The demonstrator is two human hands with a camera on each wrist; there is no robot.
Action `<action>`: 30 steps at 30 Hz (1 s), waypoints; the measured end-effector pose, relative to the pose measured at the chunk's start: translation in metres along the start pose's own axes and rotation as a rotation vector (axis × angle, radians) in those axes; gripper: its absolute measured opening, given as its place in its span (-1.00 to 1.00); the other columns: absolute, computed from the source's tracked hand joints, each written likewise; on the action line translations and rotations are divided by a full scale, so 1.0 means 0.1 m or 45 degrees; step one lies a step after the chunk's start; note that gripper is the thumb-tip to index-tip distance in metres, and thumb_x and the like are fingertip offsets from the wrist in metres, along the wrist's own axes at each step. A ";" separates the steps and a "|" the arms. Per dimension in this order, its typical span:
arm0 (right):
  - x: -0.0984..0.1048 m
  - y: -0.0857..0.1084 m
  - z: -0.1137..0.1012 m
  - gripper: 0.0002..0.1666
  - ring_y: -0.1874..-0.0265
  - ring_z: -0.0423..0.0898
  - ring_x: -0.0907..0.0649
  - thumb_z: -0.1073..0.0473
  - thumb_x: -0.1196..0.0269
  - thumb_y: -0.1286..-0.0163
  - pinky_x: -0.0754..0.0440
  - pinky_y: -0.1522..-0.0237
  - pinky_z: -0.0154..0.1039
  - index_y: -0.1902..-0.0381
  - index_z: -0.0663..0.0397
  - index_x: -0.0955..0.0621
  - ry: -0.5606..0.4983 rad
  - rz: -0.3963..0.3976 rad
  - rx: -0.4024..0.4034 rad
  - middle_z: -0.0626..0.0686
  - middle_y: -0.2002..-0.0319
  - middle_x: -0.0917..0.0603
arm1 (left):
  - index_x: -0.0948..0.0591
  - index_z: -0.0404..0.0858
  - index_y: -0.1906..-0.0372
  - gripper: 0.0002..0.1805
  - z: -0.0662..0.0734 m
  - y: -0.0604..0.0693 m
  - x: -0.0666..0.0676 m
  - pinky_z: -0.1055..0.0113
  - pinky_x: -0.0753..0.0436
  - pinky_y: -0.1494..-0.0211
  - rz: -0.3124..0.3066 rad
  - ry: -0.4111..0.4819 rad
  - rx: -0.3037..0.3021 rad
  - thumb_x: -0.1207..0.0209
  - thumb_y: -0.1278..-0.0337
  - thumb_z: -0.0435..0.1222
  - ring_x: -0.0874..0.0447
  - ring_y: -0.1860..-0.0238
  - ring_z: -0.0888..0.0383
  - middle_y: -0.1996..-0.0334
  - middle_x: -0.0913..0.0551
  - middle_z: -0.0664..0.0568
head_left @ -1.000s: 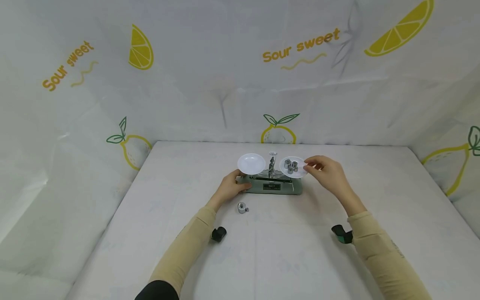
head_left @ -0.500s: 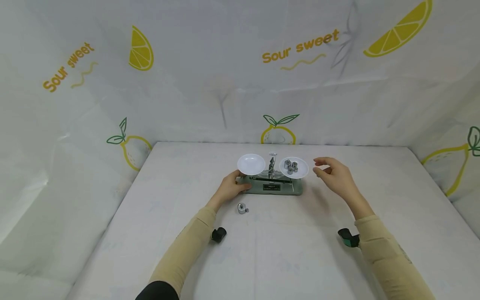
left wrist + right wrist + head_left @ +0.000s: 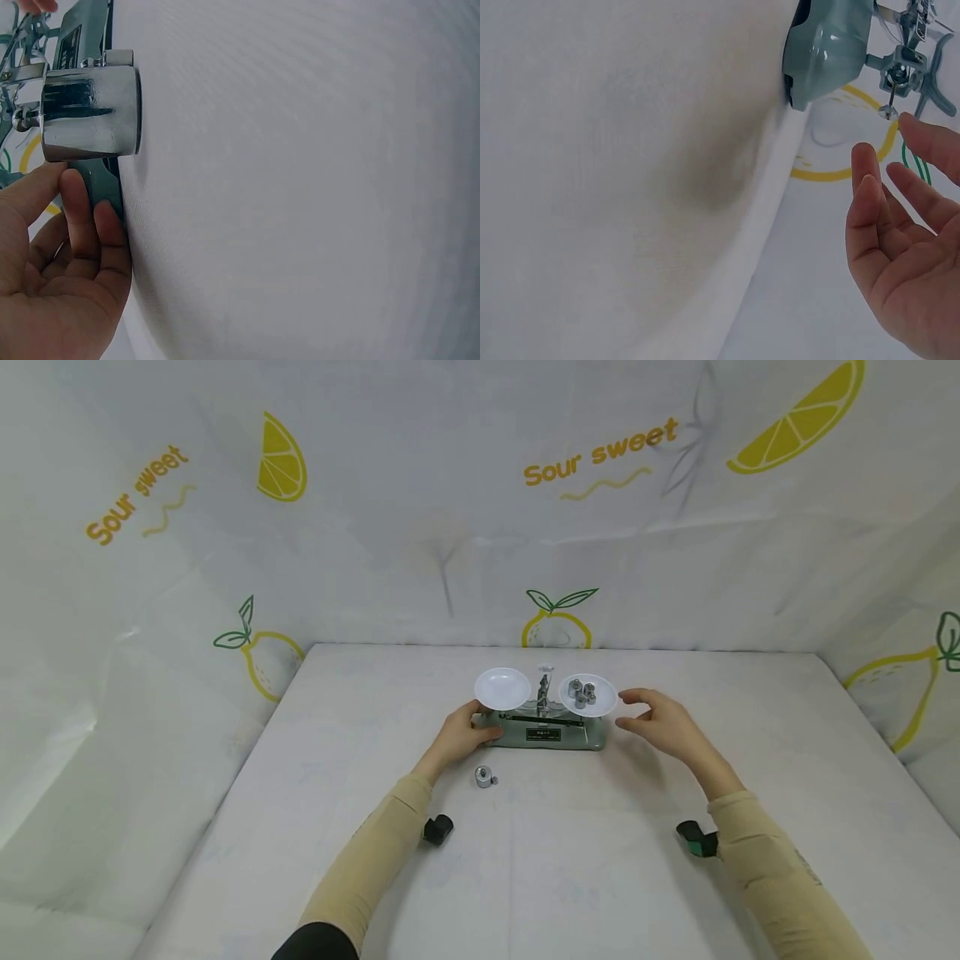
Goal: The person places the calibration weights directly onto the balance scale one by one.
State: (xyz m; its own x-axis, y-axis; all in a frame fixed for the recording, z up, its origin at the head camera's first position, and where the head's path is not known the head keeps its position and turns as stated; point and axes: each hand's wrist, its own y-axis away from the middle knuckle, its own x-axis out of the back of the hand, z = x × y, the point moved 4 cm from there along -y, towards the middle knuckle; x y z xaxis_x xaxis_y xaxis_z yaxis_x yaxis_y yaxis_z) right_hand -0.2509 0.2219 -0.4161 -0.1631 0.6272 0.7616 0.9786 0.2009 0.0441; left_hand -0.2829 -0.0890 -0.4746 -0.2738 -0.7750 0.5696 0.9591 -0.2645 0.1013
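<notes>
lemon-print backdrop (image 3: 360, 552) fills upper frame, white table (image 3: 570, 868) below. green balance scale (image 3: 543, 734) at centre, left hand (image 3: 457, 735) gripping its left end! right hand (image 3: 666, 722), fingers loosely parted, just beside right end. metal weights (image 3: 581, 700) on right pan (image 3: 607, 702).

Grey-green balance base (image 3: 544, 742), white pans (image 3: 502, 688), silvery weights (image 3: 581, 695), pale backdrop (image 3: 420, 460) with yellow lemon prints (image 3: 282, 457)

Sheet-lined booth (image 3: 67, 710), room type unclear: lemon-print backdrop (image 3: 405, 527) around white-covered table (image 3: 585, 868)
</notes>
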 end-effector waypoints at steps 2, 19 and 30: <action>-0.03 -0.02 0.01 -0.39 0.04 0.22 -0.59 0.07 -0.20 -0.31 -0.59 0.08 0.04 -0.23 0.26 -0.37 -0.008 -0.018 0.001 0.32 -0.20 -0.44 | -0.44 -0.18 -0.18 -0.43 0.00 0.00 0.00 0.34 -0.58 0.22 0.002 -0.010 -0.001 -0.27 -0.05 -0.10 -0.58 0.16 0.08 -0.17 -0.51 -0.05; -0.24 -0.12 0.04 -0.39 0.03 0.26 -0.58 0.11 -0.25 -0.23 -0.57 0.07 0.03 -0.17 0.27 -0.39 -0.091 -0.155 -0.002 0.35 -0.12 -0.48 | -0.43 -0.18 -0.19 -0.42 0.00 0.00 0.01 0.38 -0.57 0.30 -0.008 0.016 0.000 -0.27 -0.05 -0.11 -0.57 0.29 0.15 -0.14 -0.52 -0.05; -0.34 -0.19 0.07 -0.33 0.05 0.21 -0.59 0.07 -0.30 -0.17 -0.55 0.03 0.01 -0.14 0.35 -0.40 -0.150 -0.190 -0.043 0.37 -0.11 -0.49 | -0.43 -0.18 -0.18 -0.43 -0.01 0.00 0.00 0.40 -0.56 0.34 -0.010 0.034 0.014 -0.27 -0.05 -0.11 -0.55 0.37 0.20 -0.12 -0.53 -0.06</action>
State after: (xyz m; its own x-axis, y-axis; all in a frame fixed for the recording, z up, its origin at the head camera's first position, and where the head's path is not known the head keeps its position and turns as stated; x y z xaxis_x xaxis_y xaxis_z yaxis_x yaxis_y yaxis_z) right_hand -0.2648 0.2020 -0.4473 -0.3186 0.6765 0.6639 0.9457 0.2744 0.1743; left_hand -0.2827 -0.0899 -0.4757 -0.2831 -0.7878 0.5470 0.9575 -0.2646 0.1146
